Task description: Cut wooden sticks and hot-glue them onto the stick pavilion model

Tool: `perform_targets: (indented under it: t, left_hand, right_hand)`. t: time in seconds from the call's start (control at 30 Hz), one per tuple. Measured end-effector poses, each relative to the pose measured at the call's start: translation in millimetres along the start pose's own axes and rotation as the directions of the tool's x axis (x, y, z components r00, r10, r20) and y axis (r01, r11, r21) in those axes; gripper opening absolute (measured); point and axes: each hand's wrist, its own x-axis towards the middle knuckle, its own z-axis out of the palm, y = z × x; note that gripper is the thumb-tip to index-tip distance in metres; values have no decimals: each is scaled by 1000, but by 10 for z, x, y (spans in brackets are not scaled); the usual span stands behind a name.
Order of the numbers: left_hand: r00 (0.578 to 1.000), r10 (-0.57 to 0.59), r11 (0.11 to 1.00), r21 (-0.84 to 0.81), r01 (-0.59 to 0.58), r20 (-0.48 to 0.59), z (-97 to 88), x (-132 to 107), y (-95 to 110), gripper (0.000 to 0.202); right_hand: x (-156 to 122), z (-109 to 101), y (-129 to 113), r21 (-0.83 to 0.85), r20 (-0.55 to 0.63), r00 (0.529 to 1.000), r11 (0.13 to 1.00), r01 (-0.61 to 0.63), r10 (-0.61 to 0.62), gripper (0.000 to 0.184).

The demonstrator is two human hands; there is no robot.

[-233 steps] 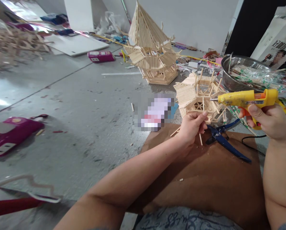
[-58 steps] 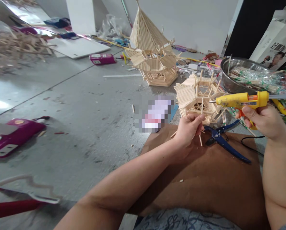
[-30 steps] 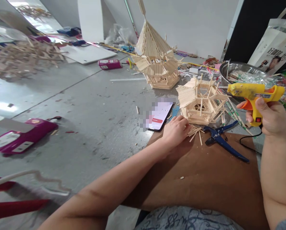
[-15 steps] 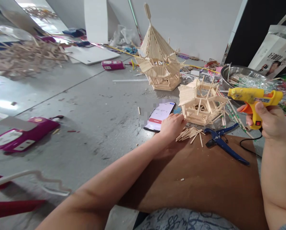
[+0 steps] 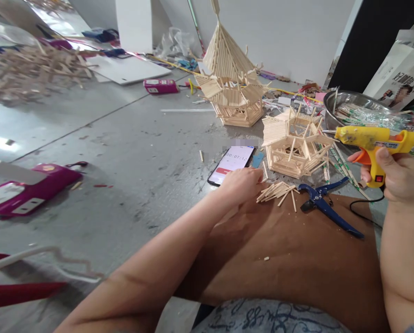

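Note:
My right hand (image 5: 394, 178) grips a yellow glue gun (image 5: 373, 138) by its handle, nozzle pointing left toward a small wooden-stick model (image 5: 293, 145) on the floor. My left hand (image 5: 241, 182) is lowered by a small pile of short sticks (image 5: 278, 190) on a brown board (image 5: 297, 249), fingers curled with the tips hidden. A phone (image 5: 231, 164) with a lit screen lies just beyond this hand. Blue cutters (image 5: 326, 206) rest on the board to the right of the sticks.
A taller stick pagoda (image 5: 231, 78) stands further back. A metal bowl (image 5: 356, 108) of chopsticks sits at the right. Magenta boxes (image 5: 27, 187) (image 5: 160, 85) lie on the grey floor; a stick heap (image 5: 30, 69) is at far left. The glue gun's black cord (image 5: 364, 208) trails over the board.
My left hand dropped from the small model to the stick pile and drew back toward the phone. The glue gun lifted slightly and moved right, away from the model.

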Motion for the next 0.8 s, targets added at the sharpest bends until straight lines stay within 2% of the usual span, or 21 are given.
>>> perform_targets:
  t: [0.33, 0.47, 0.6, 0.8]
  left_hand:
    - [1000, -12, 996, 88, 11, 13, 94, 43, -120, 25]
    - [1000, -5, 995, 98, 3, 27, 78, 38, -128, 25]
    - [1000, -28, 995, 95, 28, -7, 41, -2, -92, 28]
    - [996, 25, 995, 99, -34, 90, 34, -32, -64, 24]
  right_hand:
    - [7, 25, -21, 1, -16, 1000, 1000, 15, -15, 23]
    - [8, 25, -18, 20, -24, 1000, 1000, -2, 2, 24]
    - [3, 20, -12, 17, -15, 1000, 1000, -3, 4, 24]
    - [-4, 34, -29, 9, -8, 1000, 1000, 26, -26, 18]
